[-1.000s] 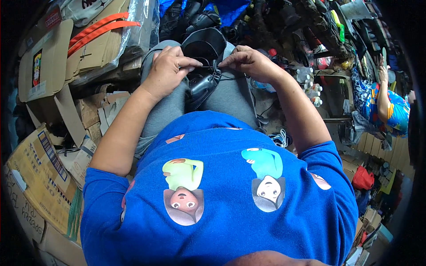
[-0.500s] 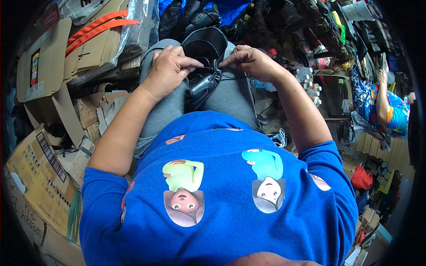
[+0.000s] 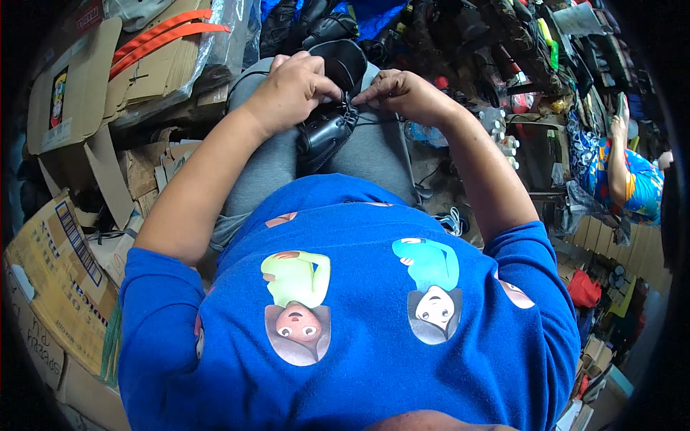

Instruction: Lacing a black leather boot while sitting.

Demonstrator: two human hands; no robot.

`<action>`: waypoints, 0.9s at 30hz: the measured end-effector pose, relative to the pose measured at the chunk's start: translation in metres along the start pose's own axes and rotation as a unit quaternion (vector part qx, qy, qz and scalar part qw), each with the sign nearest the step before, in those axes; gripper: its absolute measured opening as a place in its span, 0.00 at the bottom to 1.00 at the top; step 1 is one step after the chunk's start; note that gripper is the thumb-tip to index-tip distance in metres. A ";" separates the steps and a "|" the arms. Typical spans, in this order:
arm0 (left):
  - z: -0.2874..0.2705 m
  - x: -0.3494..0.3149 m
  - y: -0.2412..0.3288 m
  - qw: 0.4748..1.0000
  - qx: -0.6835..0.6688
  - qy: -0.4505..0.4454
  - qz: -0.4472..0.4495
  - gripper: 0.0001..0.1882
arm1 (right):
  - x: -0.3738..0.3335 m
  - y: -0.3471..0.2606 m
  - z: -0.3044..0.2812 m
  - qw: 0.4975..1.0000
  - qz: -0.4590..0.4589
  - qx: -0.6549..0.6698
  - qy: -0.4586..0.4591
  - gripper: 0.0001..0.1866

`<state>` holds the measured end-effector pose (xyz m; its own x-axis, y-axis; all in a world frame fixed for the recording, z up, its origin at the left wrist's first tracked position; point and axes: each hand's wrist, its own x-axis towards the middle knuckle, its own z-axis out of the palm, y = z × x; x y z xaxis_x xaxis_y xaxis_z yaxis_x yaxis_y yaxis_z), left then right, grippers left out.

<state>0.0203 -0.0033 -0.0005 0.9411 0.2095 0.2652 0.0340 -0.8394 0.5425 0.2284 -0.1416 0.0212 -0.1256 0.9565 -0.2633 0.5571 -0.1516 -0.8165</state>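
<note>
Seated worker seen from the head. The largest element is the blue shirt (image 3: 370,287), printed with cartoon figures, which fills the lower half of the view. Beyond it lie the grey trousers (image 3: 269,171), the thighs side by side. At left stand cardboard boxes (image 3: 80,115), one bound with yellow tape; at right, another person (image 3: 632,179) in a multicoloured top has one forearm raised. The black boot (image 3: 327,138) rests on the worker's thighs, its toe toward the body and its open shaft pointing away. The left hand (image 3: 291,90) is bent over the boot's near-left side, its fingertips at the lacing (image 3: 349,109); the right hand (image 3: 410,97) meets the same lacing from the other side, index finger extended. In neither grip can it be told whether the fingertips are pressed together on the lacing. Smaller items include a red bag (image 3: 583,289) at the right, two orange strips (image 3: 194,31) on flattened cardboard, and white-capped bottles (image 3: 496,126) beyond the right forearm.
</note>
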 end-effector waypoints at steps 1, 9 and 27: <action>-0.002 -0.004 0.004 1.000 0.012 0.007 0.002 0.08 | -0.003 -0.002 0.002 1.000 -0.001 0.000 0.001 0.16; 0.012 -0.021 0.014 0.952 -0.154 -0.015 -0.264 0.11 | -0.010 -0.003 0.021 0.979 0.072 0.172 0.083 0.13; -0.004 -0.008 0.014 0.970 -0.036 -0.040 -0.237 0.06 | -0.001 0.011 -0.002 0.977 0.082 0.189 0.057 0.07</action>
<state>0.0116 -0.0146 0.0082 0.8483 0.5220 -0.0889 0.4492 -0.6205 0.6428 0.2368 -0.1440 0.0136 0.0451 0.9296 -0.3657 0.2163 -0.3665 -0.9049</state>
